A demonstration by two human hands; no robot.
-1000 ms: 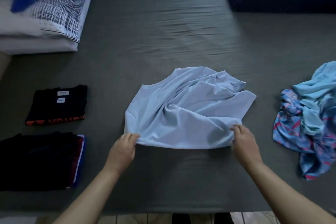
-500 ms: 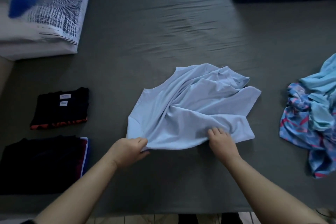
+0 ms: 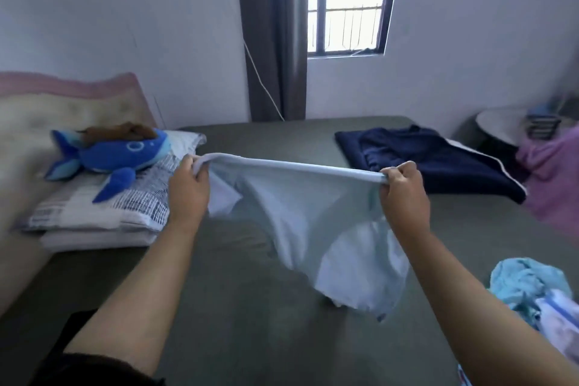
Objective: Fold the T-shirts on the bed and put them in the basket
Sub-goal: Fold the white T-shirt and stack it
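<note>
Item: pale blue T-shirt (image 3: 313, 216), hanging above the bed (image 3: 257, 307). You are gripping its stretched edge, left hand (image 3: 188, 194) and right hand (image 3: 402, 194) both clenched. Step: shaking out. Next, likely: laying it flat, smoothing wrinkles.

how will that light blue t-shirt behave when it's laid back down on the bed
The light blue T-shirt is probably floppy: between the left hand and right hand only its top edge is taut. Likely light; it may land wrinkled on the bed.
</note>
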